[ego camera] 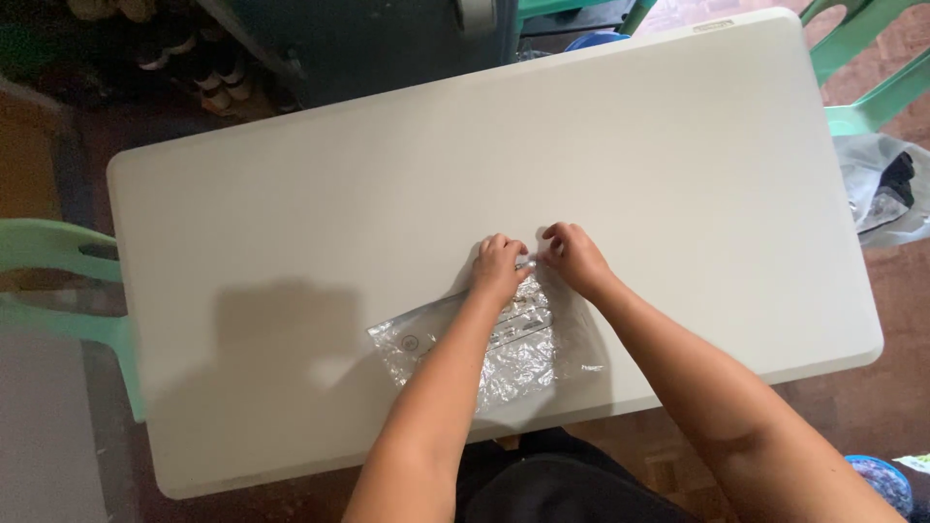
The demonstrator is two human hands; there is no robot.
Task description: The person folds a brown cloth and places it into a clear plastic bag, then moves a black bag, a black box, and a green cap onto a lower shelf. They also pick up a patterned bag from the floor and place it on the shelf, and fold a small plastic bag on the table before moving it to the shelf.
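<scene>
A person leans over a white plastic table [291, 223] that is bare but for a clear crinkled plastic bag [513, 349]. The bag lies under both forearms, its far edge at the fingertips. The left hand [499, 268] and right hand [573, 254] sit close together, each pinching that far edge. Green plastic chairs [58, 281] stand well off to the left hand's side and beyond the right hand. A loose plastic sack [882, 189] lies on the brown floor, far right of the right hand.
</scene>
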